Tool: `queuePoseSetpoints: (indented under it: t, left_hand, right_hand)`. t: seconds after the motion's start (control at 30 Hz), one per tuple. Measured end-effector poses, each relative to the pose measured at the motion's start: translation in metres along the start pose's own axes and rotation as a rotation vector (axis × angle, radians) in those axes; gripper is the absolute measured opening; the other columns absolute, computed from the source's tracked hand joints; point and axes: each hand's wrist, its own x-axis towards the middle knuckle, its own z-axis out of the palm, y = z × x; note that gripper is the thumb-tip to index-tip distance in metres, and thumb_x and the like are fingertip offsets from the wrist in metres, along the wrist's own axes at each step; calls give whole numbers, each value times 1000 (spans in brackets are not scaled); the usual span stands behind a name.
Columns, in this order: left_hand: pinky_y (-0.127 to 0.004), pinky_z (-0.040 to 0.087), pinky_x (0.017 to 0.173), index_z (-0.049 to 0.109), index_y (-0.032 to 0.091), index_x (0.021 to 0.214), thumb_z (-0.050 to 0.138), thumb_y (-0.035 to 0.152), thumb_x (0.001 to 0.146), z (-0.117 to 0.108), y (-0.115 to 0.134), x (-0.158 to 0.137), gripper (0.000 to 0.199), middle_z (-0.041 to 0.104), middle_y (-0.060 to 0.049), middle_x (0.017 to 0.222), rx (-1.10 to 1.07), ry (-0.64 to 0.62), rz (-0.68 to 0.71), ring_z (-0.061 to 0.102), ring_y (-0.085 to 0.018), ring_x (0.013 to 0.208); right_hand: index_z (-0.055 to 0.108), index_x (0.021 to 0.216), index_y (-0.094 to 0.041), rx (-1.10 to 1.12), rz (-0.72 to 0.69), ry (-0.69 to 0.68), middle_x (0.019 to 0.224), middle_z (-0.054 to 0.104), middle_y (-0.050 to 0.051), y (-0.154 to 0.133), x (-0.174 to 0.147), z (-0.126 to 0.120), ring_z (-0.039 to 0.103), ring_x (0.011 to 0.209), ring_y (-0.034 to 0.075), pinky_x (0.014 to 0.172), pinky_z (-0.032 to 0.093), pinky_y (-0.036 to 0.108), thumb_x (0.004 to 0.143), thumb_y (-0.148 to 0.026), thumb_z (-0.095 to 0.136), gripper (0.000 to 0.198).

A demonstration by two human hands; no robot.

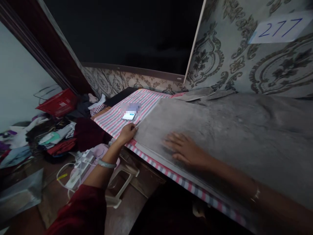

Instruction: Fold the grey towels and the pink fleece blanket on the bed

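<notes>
- The grey cloth (186,114) lay spread over the striped cloth (146,98).
- The left hand (127,133) rested at its left corner, grip curled; whether it pinched fabric, I couldn't tell.
- The right hand (184,148), blurred, lay palm-down on it, grip spread, holding nothing.
- A lit phone (128,116) lay near the left hand.

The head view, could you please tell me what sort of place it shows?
It is probably a room in a home: a large dark screen stands out against patterned wallpaper, and a heap of clothes lies off to the left.
</notes>
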Motion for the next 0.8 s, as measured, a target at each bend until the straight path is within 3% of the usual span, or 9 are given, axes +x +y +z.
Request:
queuePoseSetpoints:
  t: [0.1, 0.27, 0.33, 0.43, 0.63, 0.8]
  left_hand:
    - [-31, 47, 73, 61, 19, 82, 48, 41, 82, -2, -1, -3, 25, 64, -2, 77, -28, -26, 28, 60, -20, 76]
    - [-33, 48, 79, 62, 20, 92, 51, 44, 76, -2, -2, -3, 31, 68, -3, 86, -109, -38, 49, 62, -22, 83]
    - [-34, 49, 78, 64, 19, 95, 53, 49, 74, -2, -2, -1, 38, 70, -4, 89, -180, -67, 33, 63, -24, 86]
    - [-34, 50, 73, 66, 18, 92, 57, 59, 69, -4, -1, 1, 49, 70, -5, 86, -292, -145, 1, 64, -25, 83]
    - [-34, 52, 69, 68, 17, 89, 64, 63, 61, -8, 2, 4, 54, 72, -6, 83, -447, -160, -62, 68, -27, 81]
    - [-35, 54, 66, 69, 17, 85, 67, 66, 60, -7, 2, 3, 55, 74, -6, 80, -485, -178, -116, 70, -30, 81]
  right_hand:
    - [38, 157, -31, -55, 157, 30, 166, 25, 7, 1, 23, 4, 16, 154, 35, 121, 19, 63, 102, -49, 46, 58]
    - [32, 159, -33, 62, -111, -78, 167, 20, 4, -34, 23, 19, 15, 155, 29, 124, 17, 56, 101, -55, 48, 64]
    - [32, 159, -33, 130, -154, -88, 167, 24, 3, -34, 23, 16, 18, 154, 25, 125, 19, 51, 103, -54, 44, 62]
    - [34, 159, -30, 164, -55, -17, 164, 32, 6, -1, 35, 2, 25, 153, 24, 123, 25, 49, 103, -47, 44, 59]
    - [51, 148, -16, 49, 395, 319, 151, 52, 11, 111, 83, -43, 47, 139, 26, 118, 35, 44, 92, -24, 50, 57]
    - [55, 143, -13, 28, 589, 319, 145, 58, 10, 145, 122, -71, 53, 133, 22, 113, 38, 32, 93, -18, 52, 51]
